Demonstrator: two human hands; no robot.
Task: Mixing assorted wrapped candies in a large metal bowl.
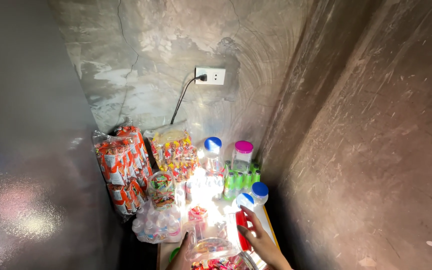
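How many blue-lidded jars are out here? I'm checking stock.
3. One tall blue-lidded jar stands at the back beside the pink-lidded jar; two lower ones sit nearer on the right, and. More may be hidden in the glare.

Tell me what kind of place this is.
Probably a small snack stall or shop corner: stacked orange snack packs, lidded plastic jars and small green bottles crowd a table against bare concrete walls.

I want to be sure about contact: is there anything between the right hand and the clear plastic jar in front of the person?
Nothing visible stands between them. The right hand is at the right side of the clear plastic jar, fingers up by a red packet. The left hand is at the jar's left side. Glare hides exact contact.
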